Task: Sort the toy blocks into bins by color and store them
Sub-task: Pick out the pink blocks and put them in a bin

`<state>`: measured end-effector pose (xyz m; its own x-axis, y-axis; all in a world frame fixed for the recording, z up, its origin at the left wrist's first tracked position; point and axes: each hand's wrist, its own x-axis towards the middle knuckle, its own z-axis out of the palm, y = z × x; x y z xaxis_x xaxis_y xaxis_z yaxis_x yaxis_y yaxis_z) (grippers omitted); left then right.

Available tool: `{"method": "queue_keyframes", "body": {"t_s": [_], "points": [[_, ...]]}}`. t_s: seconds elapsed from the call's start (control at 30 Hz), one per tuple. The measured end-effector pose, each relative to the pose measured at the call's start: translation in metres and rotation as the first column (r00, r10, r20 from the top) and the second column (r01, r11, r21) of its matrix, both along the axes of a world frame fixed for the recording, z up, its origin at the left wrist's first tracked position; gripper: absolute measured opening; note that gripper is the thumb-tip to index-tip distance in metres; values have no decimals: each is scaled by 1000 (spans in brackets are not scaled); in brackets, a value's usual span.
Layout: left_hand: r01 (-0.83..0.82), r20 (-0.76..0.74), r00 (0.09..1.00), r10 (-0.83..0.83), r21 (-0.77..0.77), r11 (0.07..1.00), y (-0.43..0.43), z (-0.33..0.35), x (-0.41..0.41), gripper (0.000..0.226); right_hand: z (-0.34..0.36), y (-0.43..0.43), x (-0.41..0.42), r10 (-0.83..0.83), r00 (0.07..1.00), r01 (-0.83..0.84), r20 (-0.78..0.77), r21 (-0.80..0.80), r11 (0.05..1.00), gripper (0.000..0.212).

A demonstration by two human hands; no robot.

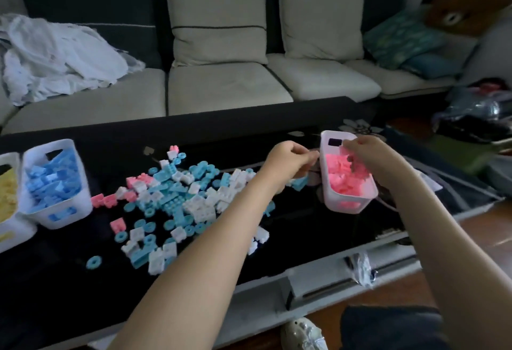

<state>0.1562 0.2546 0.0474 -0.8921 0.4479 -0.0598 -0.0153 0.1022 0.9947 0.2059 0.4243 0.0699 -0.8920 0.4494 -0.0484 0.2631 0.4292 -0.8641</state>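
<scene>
A loose pile of white, light blue and pink toy blocks lies on the black table. To its right stands a white bin full of pink blocks. My left hand has curled fingers and pinches the bin's left rim. My right hand reaches over the bin's far right corner, fingers curled at the rim; it hides part of the pink blocks. At the left stands a white bin of blue blocks, and beside it a bin of yellow blocks, cut off by the frame edge.
A sofa with cushions and a heap of white cloth runs behind the table. Bags and clutter lie on the floor at the right. A crumpled plastic wrapper sits on the table's front ledge.
</scene>
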Motion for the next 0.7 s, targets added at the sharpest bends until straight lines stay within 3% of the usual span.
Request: {"method": "queue_keyframes", "body": {"t_s": [0.2,0.3,0.53,0.7], "points": [[22,-70,997,-37,-207,978,57,-7,9,32,-10,13,-4,-60,995,69,74,-130,989,50],[27,-19,999,-31,-179,983,67,-12,12,53,-16,22,-7,-13,998,18,67,-77,997,51],[-62,-76,995,57,-69,996,48,-10,12,39,-28,19,-10,41,997,-28,-63,202,979,46],[-73,-152,988,33,-269,960,-7,-4,9,31,-11,-28,-5,173,976,-94,-131,459,883,49]]}}
